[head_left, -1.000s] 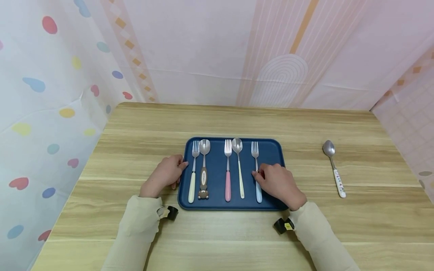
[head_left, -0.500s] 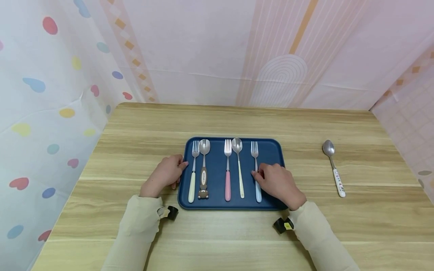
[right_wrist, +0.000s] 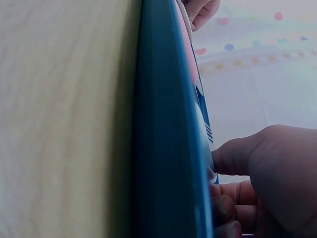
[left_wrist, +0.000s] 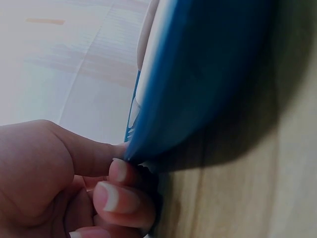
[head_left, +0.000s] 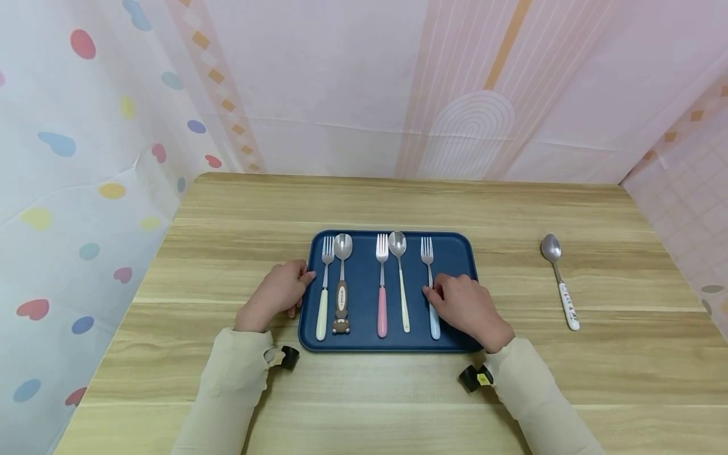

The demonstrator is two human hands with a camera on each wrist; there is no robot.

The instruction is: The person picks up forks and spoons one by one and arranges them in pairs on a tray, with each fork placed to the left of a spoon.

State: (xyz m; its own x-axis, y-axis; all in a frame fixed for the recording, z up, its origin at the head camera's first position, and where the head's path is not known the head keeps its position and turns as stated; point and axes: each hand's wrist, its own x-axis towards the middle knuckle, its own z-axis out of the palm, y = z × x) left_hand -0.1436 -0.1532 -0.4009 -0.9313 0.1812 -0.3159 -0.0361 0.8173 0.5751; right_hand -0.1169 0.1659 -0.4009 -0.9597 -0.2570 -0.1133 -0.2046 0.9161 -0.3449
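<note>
At the left rim of a dark blue tray [head_left: 362,303], my left hand [head_left: 277,291] pinches the edge. The left wrist view shows its thumb on top and its curled fingers at the underside. My right hand [head_left: 463,306] is over the tray's right part, pinching a fork [head_left: 427,253] with a light blue handle; the fingers hide part of it. Also on the tray lie a cream-handled fork [head_left: 322,313], a spoon with a brown bear handle [head_left: 342,297], a pink-handled fork [head_left: 382,309] and a cream-handled spoon [head_left: 404,297]. All point with their heads toward the far side.
Right of the tray, a spoon [head_left: 560,281] with a patterned white handle lies on the wooden table [head_left: 256,202]. Patterned curtains [head_left: 318,82] hang behind the table and along its sides. A small black wrist camera [head_left: 469,378] sits by each sleeve, near the tray's front edge.
</note>
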